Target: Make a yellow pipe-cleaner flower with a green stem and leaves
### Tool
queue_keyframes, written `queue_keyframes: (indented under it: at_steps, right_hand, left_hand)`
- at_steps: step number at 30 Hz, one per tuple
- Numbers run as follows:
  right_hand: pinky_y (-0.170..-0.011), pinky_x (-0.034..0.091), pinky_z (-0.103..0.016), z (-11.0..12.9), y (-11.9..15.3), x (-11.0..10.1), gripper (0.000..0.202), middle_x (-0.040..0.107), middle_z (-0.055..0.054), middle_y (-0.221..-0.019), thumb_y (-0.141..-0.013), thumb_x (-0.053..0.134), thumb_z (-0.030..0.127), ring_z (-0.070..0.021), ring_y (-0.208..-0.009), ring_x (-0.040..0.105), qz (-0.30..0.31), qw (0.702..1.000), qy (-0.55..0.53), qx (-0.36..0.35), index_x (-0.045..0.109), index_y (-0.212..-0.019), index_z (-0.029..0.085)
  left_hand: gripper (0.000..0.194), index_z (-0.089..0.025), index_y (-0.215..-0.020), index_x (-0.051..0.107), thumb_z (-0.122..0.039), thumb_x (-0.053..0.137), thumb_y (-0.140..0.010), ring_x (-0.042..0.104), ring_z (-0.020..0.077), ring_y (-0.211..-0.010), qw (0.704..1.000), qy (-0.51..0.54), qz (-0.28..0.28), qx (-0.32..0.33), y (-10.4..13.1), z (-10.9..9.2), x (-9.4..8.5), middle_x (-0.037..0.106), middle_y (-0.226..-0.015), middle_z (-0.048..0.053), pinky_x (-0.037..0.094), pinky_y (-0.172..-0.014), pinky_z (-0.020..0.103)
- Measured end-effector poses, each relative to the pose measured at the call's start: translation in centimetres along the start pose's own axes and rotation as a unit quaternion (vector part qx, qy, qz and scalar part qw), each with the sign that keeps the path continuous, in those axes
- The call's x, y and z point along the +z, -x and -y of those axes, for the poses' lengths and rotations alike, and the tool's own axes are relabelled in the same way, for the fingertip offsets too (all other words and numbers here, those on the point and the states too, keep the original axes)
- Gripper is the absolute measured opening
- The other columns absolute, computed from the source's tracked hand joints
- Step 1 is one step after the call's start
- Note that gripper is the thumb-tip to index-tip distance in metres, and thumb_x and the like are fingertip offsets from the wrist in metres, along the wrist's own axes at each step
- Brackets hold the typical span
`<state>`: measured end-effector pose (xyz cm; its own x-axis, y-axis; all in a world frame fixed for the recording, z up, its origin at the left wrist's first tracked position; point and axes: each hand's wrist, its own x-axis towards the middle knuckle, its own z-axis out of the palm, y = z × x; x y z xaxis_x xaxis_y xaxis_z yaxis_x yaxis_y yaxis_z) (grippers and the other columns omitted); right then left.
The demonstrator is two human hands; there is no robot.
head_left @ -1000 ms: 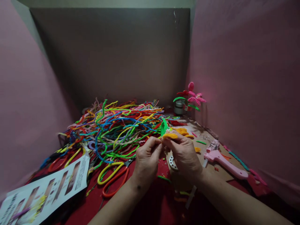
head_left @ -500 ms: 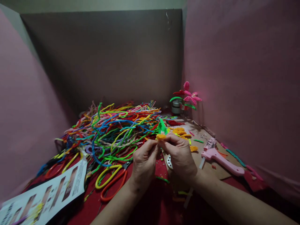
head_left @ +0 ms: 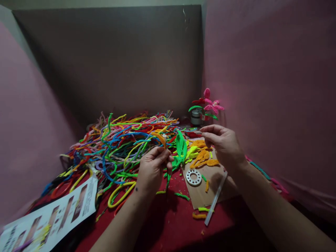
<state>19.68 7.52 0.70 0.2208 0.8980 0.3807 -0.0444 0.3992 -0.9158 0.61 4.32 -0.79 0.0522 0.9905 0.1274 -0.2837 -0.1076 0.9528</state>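
My left hand [head_left: 154, 168] is closed around a thin dark stem [head_left: 167, 180]. An orange pipe-cleaner petal [head_left: 160, 137] bends out to the left at its top, beside a small whitish tip [head_left: 164, 136]. My right hand [head_left: 222, 145] is raised over the cardboard, thumb and fingertips drawn together; whatever is between them is too small to make out. Green looped pipe-cleaner leaves [head_left: 181, 147] lie between the hands. Orange petals [head_left: 202, 158] and yellow pieces [head_left: 192, 153] lie on the cardboard [head_left: 198, 199], below and left of my right hand.
A large heap of coloured pipe cleaners [head_left: 126, 143] fills the left and back. Scissors with a yellow handle [head_left: 119, 194] and a printed sheet [head_left: 65, 213] lie left. Near the front are a holed metal ring [head_left: 193, 177] and a clear glue stick [head_left: 215, 199]. A pink flower [head_left: 214, 105] stands behind.
My hands have parted from a shared pinch on an orange piece. The right rose rightward; the left keeps the stem with the petal. My right arm now covers the pink glue gun.
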Motion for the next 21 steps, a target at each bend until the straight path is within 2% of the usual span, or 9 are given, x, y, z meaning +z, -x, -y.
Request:
queue_keyframes:
  at_steps: [2, 3, 5, 7, 10, 12, 15, 18, 21]
  right_hand:
    - [-0.051, 0.034, -0.025, -0.2, -0.7, -1.2, 0.01, 0.062, -0.003, -0.066, -0.068, 0.057, 0.018, -0.012, -0.055, 0.05, 0.057, 0.978, 0.195, -0.046, 0.066, -0.072, 0.017]
    - [-0.054, 0.034, -0.026, -0.4, -1.0, -1.6, 0.011, 0.064, -0.004, -0.069, -0.068, 0.055, 0.016, -0.0137, -0.059, 0.053, 0.095, 0.946, 0.302, -0.067, 0.066, -0.07, 0.018]
    - [-0.054, 0.032, -0.026, -0.8, -1.2, -2.3, 0.015, 0.065, -0.005, -0.068, -0.066, 0.053, 0.012, -0.015, -0.06, 0.054, 0.174, 0.85, 0.491, -0.08, 0.067, -0.065, 0.018]
    - [-0.053, 0.03, -0.026, -1.1, -1.0, -2.7, 0.015, 0.065, -0.007, -0.066, -0.066, 0.054, 0.011, -0.0153, -0.059, 0.054, 0.237, 0.752, 0.611, -0.068, 0.068, -0.063, 0.017]
    - [-0.053, 0.029, -0.025, -1.3, -0.1, -2.7, 0.016, 0.065, -0.01, -0.069, -0.067, 0.054, 0.016, -0.0164, -0.062, 0.056, 0.294, 0.665, 0.685, -0.051, 0.069, -0.069, 0.015]
    - [-0.054, 0.028, -0.025, -1.6, 0.4, -2.5, 0.019, 0.066, -0.011, -0.072, -0.07, 0.051, 0.017, -0.0169, -0.064, 0.057, 0.317, 0.642, 0.696, -0.052, 0.07, -0.073, 0.014]
    - [-0.054, 0.028, -0.026, -2.3, 0.7, -2.5, 0.02, 0.066, -0.011, -0.076, -0.074, 0.049, 0.017, -0.0174, -0.067, 0.056, 0.333, 0.639, 0.687, -0.094, 0.068, -0.073, 0.015]
    - [-0.056, 0.03, -0.027, -2.5, 0.9, -2.6, 0.016, 0.065, -0.008, -0.077, -0.075, 0.05, 0.016, -0.017, -0.07, 0.054, 0.335, 0.642, 0.664, -0.187, 0.065, -0.07, 0.017]
    - [-0.064, 0.033, -0.028, -1.4, 1.6, -2.5, 0.012, 0.063, -0.006, -0.076, -0.078, 0.053, 0.018, -0.0178, -0.075, 0.051, 0.297, 0.639, 0.641, -0.304, 0.062, -0.07, 0.017]
  left_hand:
    - [0.017, -0.013, -0.069, 0.053, -0.027, 0.063, -0.07, 0.046, 0.0064, -0.043, 1.0, 0.017, 0.006, -0.006, -0.2, 0.1, -0.2, 0.057, -0.059, -0.001, 0.039, -0.038, 0.019]
    - [0.017, -0.013, -0.07, 0.053, -0.027, 0.063, -0.07, 0.046, 0.0062, -0.042, 1.0, 0.019, 0.009, -0.006, -0.3, 0.2, -0.3, 0.057, -0.059, -0.001, 0.038, -0.038, 0.019]
    - [0.017, -0.013, -0.07, 0.054, -0.028, 0.064, -0.07, 0.046, 0.0058, -0.042, 1.0, 0.017, 0.015, -0.001, -0.4, 0.4, -0.5, 0.057, -0.059, -0.001, 0.038, -0.038, 0.018]
    - [0.018, -0.013, -0.07, 0.054, -0.028, 0.064, -0.07, 0.046, 0.0056, -0.042, 1.0, 0.012, 0.022, 0.006, -0.5, 0.5, -0.6, 0.057, -0.06, -0.001, 0.038, -0.038, 0.018]
    - [0.017, -0.013, -0.07, 0.055, -0.027, 0.063, -0.071, 0.045, 0.0055, -0.042, 0.999, 0.009, 0.03, 0.013, -0.5, 0.6, -0.7, 0.057, -0.06, 0.0, 0.037, -0.038, 0.018]
    - [0.016, -0.013, -0.071, 0.055, -0.027, 0.062, -0.072, 0.045, 0.0057, -0.042, 0.999, 0.009, 0.034, 0.012, -0.4, 0.7, -0.8, 0.057, -0.06, 0.0, 0.037, -0.037, 0.018]
    - [0.015, -0.013, -0.07, 0.054, -0.026, 0.062, -0.072, 0.045, 0.0062, -0.042, 0.999, 0.008, 0.034, 0.009, -0.4, 0.7, -0.7, 0.057, -0.059, 0.0, 0.036, -0.035, 0.017]
    - [0.015, -0.013, -0.069, 0.053, -0.025, 0.063, -0.071, 0.045, 0.0063, -0.041, 0.999, 0.026, 0.034, -0.008, -0.4, 0.5, -0.7, 0.057, -0.058, 0.0, 0.035, -0.035, 0.017]
    - [0.014, -0.013, -0.072, 0.054, -0.023, 0.064, -0.069, 0.047, 0.0066, -0.043, 0.995, 0.062, 0.048, -0.061, -0.5, 0.6, -0.6, 0.057, -0.059, 0.0, 0.036, -0.037, 0.017]
